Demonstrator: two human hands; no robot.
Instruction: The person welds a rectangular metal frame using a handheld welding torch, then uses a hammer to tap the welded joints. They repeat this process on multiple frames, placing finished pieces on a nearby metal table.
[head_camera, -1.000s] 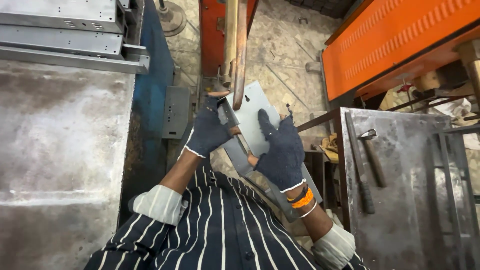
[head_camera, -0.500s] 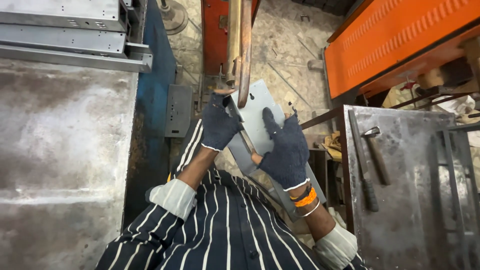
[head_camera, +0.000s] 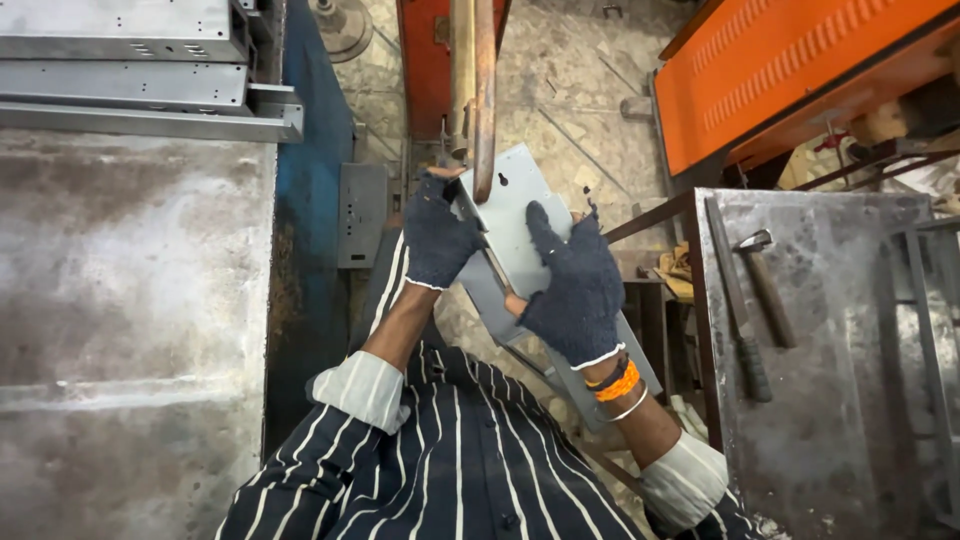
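The grey metal bracket (head_camera: 520, 215) runs diagonally; left hand (head_camera: 437, 238) nearer the copper rod (head_camera: 483, 90), both hands' fingers clamping it, right hand (head_camera: 575, 290) lower.

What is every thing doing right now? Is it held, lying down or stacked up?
Flat grey sheet-metal plate: held tilted under the rod, gripped by both hands.
Left hand in dark knit glove: closed on the plate's left edge.
Right hand in dark knit glove: pressed on the plate, fingers spread.
Rusty vertical metal rod: tip at the plate.
Wooden-handled hammer: lying untouched on the steel table.
Grey metal channels: stacked.
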